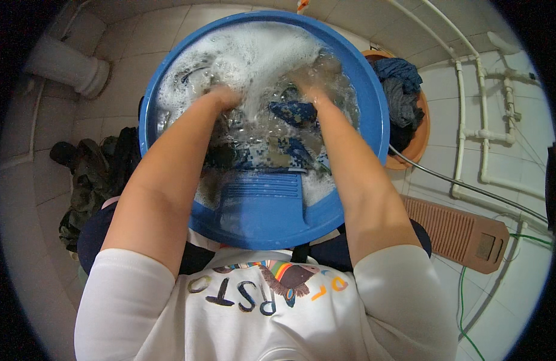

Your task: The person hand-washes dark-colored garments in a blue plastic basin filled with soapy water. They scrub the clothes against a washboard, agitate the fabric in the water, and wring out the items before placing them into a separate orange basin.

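Observation:
Both my arms reach into a round blue basin [379, 117] of soapy water with thick white foam [248, 51]. My left hand [225, 96] is at the water's surface left of the middle, its fingers smeared by motion and lost in the suds. Partly under water on the right, my right hand [308, 87] is blurred too, close to a dark blue camouflage cloth [295, 113]. More camouflage fabric [269, 153] in blue and tan lies wet across the basin. Its lower edge meets the blue ribbed washboard [261, 201] at the near side.
An orange-brown tub [419, 141] with dark clothes [401, 90] stands to the right, behind a grey hose [464, 180]. A brown washboard [455, 231] lies on the tiles. Dark clothes [91, 174] are heaped at left. White pipes [461, 120] run along the right wall.

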`<state>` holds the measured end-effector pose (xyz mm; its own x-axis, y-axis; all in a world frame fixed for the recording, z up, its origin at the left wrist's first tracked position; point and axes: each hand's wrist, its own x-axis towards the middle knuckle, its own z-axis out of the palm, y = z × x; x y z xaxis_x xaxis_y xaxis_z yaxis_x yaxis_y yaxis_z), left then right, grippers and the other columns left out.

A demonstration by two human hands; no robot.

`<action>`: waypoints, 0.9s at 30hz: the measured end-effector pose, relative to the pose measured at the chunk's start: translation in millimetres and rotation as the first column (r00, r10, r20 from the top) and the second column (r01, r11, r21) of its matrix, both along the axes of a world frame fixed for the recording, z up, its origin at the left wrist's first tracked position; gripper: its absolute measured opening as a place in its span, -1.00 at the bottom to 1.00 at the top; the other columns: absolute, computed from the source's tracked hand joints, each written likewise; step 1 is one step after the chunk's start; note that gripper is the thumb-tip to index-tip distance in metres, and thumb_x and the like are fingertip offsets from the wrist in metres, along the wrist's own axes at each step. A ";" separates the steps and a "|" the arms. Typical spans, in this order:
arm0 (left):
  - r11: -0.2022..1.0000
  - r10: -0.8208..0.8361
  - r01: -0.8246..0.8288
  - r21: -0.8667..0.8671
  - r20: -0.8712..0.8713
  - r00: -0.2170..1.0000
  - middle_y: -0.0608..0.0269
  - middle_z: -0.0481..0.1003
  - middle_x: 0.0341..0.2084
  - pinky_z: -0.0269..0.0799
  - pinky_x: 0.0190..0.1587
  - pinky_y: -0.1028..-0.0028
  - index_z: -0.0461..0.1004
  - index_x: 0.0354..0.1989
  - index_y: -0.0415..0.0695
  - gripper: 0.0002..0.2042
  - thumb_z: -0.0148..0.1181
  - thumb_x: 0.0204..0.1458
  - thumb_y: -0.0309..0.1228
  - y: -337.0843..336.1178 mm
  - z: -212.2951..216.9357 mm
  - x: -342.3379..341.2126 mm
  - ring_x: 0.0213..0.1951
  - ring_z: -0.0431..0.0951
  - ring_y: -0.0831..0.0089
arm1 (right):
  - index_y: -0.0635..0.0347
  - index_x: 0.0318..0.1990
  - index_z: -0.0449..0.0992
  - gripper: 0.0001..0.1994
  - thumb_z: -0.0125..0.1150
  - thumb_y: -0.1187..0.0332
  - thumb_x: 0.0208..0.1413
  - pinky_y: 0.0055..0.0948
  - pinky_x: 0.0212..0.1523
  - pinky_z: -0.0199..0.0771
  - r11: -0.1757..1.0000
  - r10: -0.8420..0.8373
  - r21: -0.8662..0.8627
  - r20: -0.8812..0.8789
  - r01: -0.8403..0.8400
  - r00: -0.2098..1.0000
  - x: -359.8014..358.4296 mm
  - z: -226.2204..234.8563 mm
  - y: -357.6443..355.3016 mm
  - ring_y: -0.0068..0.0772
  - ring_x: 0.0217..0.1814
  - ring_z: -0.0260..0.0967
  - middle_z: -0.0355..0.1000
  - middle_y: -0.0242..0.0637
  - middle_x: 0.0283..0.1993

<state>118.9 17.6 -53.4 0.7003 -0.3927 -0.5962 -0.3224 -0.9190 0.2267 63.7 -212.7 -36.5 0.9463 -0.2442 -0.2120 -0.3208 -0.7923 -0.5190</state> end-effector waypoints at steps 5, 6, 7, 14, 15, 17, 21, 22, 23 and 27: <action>0.801 0.343 -0.366 -0.474 -0.137 0.929 -0.19 0.28 -0.05 0.19 0.02 0.44 0.22 0.02 -0.27 -0.59 -0.11 -0.05 -0.38 -2.6 11.6 -21.6 0.02 0.30 0.15 | 0.15 0.04 0.26 -0.59 -0.04 0.24 0.01 -0.21 0.16 0.02 0.982 0.109 -0.160 0.074 -0.096 0.991 -5.4 -2.8 2.7 -0.10 0.21 0.01 0.09 -0.09 0.17; 0.600 0.466 -0.417 -0.683 -0.126 0.876 -0.15 0.28 -0.03 0.15 0.05 0.47 0.15 0.09 -0.24 -0.55 -0.15 -0.06 -0.46 -1.1 6.7 -32.7 0.04 0.28 0.18 | 0.14 0.03 0.27 -0.61 -0.04 0.28 0.01 -0.21 0.17 0.00 0.955 0.170 -0.276 0.206 -0.109 0.964 -13.7 3.9 13.2 -0.11 0.22 0.01 0.09 -0.06 0.17; 0.456 0.411 -0.367 -0.811 -0.174 0.895 -0.09 0.25 0.01 0.11 0.08 0.48 0.09 0.13 -0.22 -0.50 -0.17 -0.09 -0.51 -5.2 23.0 -42.1 0.07 0.24 0.22 | 0.16 -0.03 0.32 -0.67 -0.05 0.34 0.01 -0.25 0.18 -0.01 0.921 0.261 -0.371 0.368 -0.116 0.892 -21.6 10.6 24.8 -0.12 0.22 0.00 0.05 -0.02 0.17; -0.555 0.123 -0.701 -0.448 -0.877 0.464 0.12 0.27 -0.05 0.20 -0.01 0.32 0.17 0.08 -0.08 -0.53 0.01 -0.04 -0.27 -35.1 104.0 -76.5 -0.06 0.29 0.28 | 0.31 -0.20 0.33 -0.65 0.03 0.18 -0.01 -0.29 -0.11 0.27 0.923 -0.163 0.375 0.597 -0.093 0.786 -71.1 100.3 96.5 -0.01 -0.10 0.26 0.19 -0.07 -0.02; -0.508 0.024 -0.781 -0.363 -0.912 0.408 0.14 0.31 -0.09 0.24 -0.04 0.33 0.20 0.06 -0.07 -0.55 0.00 -0.02 -0.19 -34.3 106.5 -81.2 -0.09 0.33 0.30 | 0.31 -0.23 0.34 -0.64 0.07 0.17 -0.05 -0.28 -0.15 0.30 0.940 -0.099 0.314 0.624 -0.132 0.775 -80.0 107.4 102.6 0.00 -0.13 0.27 0.22 -0.07 -0.06; -0.395 -0.099 -0.879 -0.269 -0.938 0.331 0.17 0.37 -0.16 0.29 -0.08 0.31 0.26 -0.01 -0.06 -0.56 0.01 0.00 -0.08 -25.1 92.4 -81.9 -0.15 0.38 0.32 | 0.29 -0.34 0.35 -0.63 0.15 0.13 -0.15 -0.24 -0.28 0.35 0.953 0.035 0.182 0.726 -0.241 0.686 -92.5 113.6 116.2 0.00 -0.25 0.30 0.27 -0.10 -0.21; -0.346 -0.239 -0.850 -0.397 -0.839 0.489 0.20 0.40 -0.31 0.34 -0.22 0.35 0.35 -0.20 -0.08 -0.70 -0.04 0.02 -0.12 -25.2 91.2 -105.0 -0.28 0.40 0.35 | 0.16 -0.49 0.39 -0.73 0.19 0.15 -0.24 -0.24 -0.45 0.35 0.911 0.252 0.011 0.778 -0.413 0.576 -116.9 131.1 127.1 -0.08 -0.44 0.34 0.32 -0.19 -0.44; -0.368 -0.364 -0.884 -0.288 -0.830 0.422 0.20 0.41 -0.34 0.36 -0.28 0.37 0.37 -0.25 -0.07 -0.73 -0.01 0.01 -0.15 -23.5 97.5 -112.8 -0.32 0.42 0.36 | 0.16 -0.53 0.40 -0.74 0.17 0.14 -0.22 -0.23 -0.47 0.35 0.924 0.197 0.053 0.783 -0.379 0.590 -112.4 129.4 128.0 -0.07 -0.47 0.34 0.33 -0.18 -0.47; -0.410 -0.552 -0.880 -0.242 -0.702 0.450 0.20 0.39 -0.28 0.34 -0.22 0.33 0.35 -0.21 -0.08 -0.69 -0.09 0.04 -0.12 -24.3 79.6 -115.0 -0.26 0.40 0.32 | 0.15 -0.57 0.40 -0.74 0.16 0.14 -0.21 -0.22 -0.49 0.35 0.937 0.138 0.095 0.783 -0.336 0.606 -105.3 121.1 126.8 -0.07 -0.50 0.33 0.34 -0.17 -0.50; -0.399 0.051 -0.901 -0.169 -0.985 0.163 0.21 0.41 -0.27 0.33 -0.16 0.29 0.38 -0.25 -0.09 -0.71 -0.05 -0.04 -0.17 -42.1 110.8 -125.2 -0.24 0.39 0.27 | 0.19 -0.66 0.41 -0.71 0.04 0.17 -0.09 -0.14 -0.53 0.29 0.941 -0.187 0.339 0.499 0.008 0.846 -73.8 102.8 98.5 0.04 -0.54 0.30 0.35 -0.06 -0.57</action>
